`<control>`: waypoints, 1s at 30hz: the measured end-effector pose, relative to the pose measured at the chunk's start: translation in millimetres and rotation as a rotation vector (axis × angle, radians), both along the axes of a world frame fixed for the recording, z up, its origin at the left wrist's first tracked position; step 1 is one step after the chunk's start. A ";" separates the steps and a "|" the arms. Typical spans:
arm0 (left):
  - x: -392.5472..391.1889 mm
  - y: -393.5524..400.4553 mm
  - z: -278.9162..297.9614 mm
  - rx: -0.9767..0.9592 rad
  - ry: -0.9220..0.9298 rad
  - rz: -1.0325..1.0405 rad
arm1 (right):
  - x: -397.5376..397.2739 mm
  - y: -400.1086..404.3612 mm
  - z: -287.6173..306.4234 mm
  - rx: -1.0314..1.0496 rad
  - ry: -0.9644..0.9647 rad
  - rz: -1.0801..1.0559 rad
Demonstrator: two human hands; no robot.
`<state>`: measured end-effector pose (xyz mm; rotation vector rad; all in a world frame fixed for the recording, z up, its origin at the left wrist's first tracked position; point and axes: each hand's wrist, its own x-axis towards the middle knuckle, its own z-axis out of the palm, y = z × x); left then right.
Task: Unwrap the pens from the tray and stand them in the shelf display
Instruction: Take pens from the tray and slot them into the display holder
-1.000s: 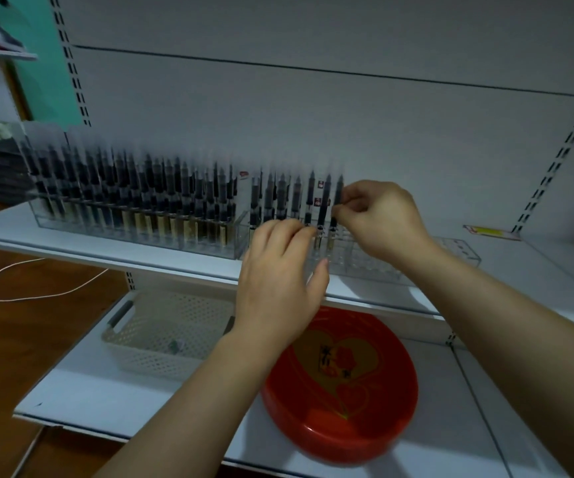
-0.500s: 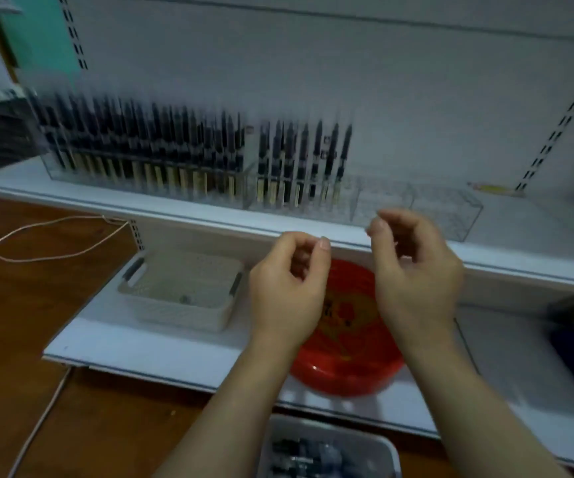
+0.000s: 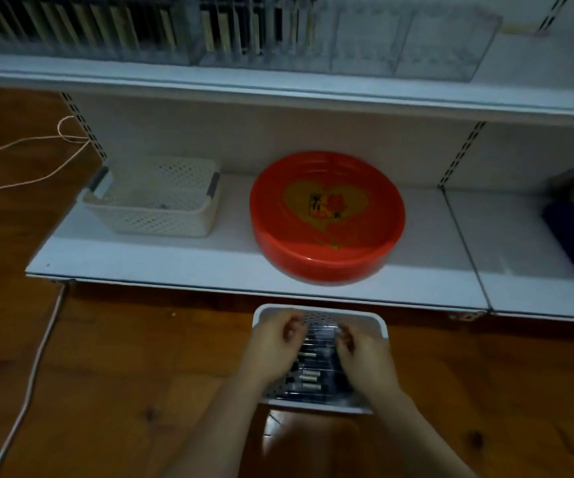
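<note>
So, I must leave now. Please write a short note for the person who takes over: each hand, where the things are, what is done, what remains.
Left hand and right hand: both down in the white perforated plastic tray on the wooden floor, fingers curled over the wrapped black pens; whether they grip one is unclear.
Clear acrylic shelf display: left part full of standing pens, right compartments look empty.
Done: many pens stand in the display.
Left: unwrap the tray's pens and stand them in the free compartments.
</note>
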<state>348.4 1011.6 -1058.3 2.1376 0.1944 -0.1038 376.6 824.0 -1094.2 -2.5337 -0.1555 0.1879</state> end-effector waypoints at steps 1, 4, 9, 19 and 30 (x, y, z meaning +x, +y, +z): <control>-4.5 1.7 -4.7 -0.003 0.035 -0.005 | -1.0 -0.1 -7.0 -0.048 0.026 0.029; -11.6 3.6 -15.5 -0.014 0.110 -0.017 | -5.1 4.2 -22.8 -0.170 0.081 0.142; -4.9 -0.2 -26.6 -0.009 0.121 -0.030 | -1.8 14.2 -33.6 -0.389 0.051 0.243; 0.1 2.0 -35.4 0.026 0.155 -0.049 | 5.0 -1.3 -35.6 -0.198 0.116 0.254; 16.1 7.9 -16.0 -0.081 0.064 0.039 | 43.0 -1.7 52.5 0.697 0.354 -0.089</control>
